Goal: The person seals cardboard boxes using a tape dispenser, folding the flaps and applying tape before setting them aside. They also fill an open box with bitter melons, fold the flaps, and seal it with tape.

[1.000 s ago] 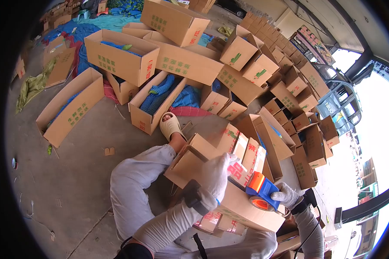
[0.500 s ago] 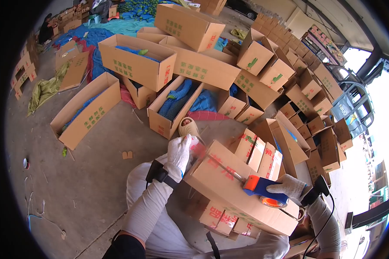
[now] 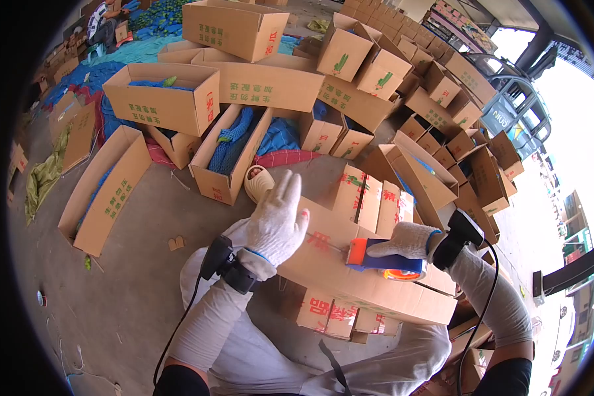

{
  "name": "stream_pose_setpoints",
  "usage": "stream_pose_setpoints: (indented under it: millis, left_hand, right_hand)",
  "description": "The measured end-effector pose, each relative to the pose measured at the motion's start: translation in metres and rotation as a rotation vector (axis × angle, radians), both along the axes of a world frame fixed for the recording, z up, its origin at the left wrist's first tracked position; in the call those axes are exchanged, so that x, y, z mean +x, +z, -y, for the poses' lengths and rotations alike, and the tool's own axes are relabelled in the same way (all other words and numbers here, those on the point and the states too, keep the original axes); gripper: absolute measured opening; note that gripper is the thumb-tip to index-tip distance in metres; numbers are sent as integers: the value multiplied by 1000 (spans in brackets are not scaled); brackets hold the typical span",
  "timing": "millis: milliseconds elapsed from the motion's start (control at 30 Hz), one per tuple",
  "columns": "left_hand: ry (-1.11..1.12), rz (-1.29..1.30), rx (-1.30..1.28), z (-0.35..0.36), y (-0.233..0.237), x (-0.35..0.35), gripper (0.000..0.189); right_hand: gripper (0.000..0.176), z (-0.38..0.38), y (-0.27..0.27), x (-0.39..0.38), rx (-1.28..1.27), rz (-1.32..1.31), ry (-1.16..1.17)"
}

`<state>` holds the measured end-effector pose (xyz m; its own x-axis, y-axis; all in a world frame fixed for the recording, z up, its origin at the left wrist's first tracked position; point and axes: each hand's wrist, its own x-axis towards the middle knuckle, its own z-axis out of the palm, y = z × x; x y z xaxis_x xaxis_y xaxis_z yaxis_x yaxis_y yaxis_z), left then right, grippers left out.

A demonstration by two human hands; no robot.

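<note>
My left hand (image 3: 277,221), in a white glove, lies over the far left end of a long closed cardboard box (image 3: 360,284). Its fingers are extended and close together, with the thumb apart. My right hand (image 3: 406,241), gloved too, grips a blue and orange tape dispenser (image 3: 393,263), which rests on top of the box. An orange-cored roll (image 3: 402,273) shows at the dispenser's lower side. Red printed characters mark the box top between the two hands. Whether the left fingers touch the cardboard is hard to tell.
Taped boxes (image 3: 379,204) with red print stand just beyond the box, and more boxes (image 3: 330,313) sit beneath it. Open cartons (image 3: 231,155) with blue netting lie ahead. A person (image 3: 102,26) sits far left; a vehicle (image 3: 515,112) stands at the right.
My left hand has gone from closed fingers at the box end to a flat hand over it. The right hand keeps its grip on the dispenser. The whole view has shifted.
</note>
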<state>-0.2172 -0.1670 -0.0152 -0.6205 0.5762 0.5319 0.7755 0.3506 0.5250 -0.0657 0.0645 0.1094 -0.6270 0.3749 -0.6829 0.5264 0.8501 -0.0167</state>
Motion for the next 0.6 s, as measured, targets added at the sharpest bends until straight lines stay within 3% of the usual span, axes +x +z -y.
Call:
stream_pose_setpoints:
  millis: [33,67,100,167,233,267,300,367,433,567,600]
  left_hand:
    - [-129,-110,-98,-20,31,22,64]
    - [-212,-71,-43,-46,20,47,62]
    - [-277,-8,-217,-65,16,57,58]
    - [-103,-192,-267,-80,-2,65,57]
    - [-158,-211,-310,-81,-4,67,57]
    - [-178,-211,-371,-80,0,69,57]
    - [-187,-217,-414,-83,7,67,58]
    - [-192,-244,-473,-84,4,68,58]
    - [-194,-243,-564,-87,6,69,59]
    - [-178,-299,-637,-93,9,74,60]
    - [-198,-284,-646,-92,10,73,60]
  right_hand:
    - [80,-7,-4,1,-1,-12,4]
    - [83,-17,-9,2,-62,-46,97]
    - [86,-14,-8,3,-6,-47,49]
    - [87,-10,-8,10,54,-81,80]
    - [87,-12,3,20,-51,-101,41]
    - [86,-12,13,27,-164,-11,-162]
    - [83,-27,11,42,-122,35,-161]
    - [82,-70,6,102,-56,46,-125]
    - [81,-112,13,170,-9,201,-295]
    - [64,-170,-2,289,-118,123,-402]
    - [58,-193,-23,331,-216,-29,-345]
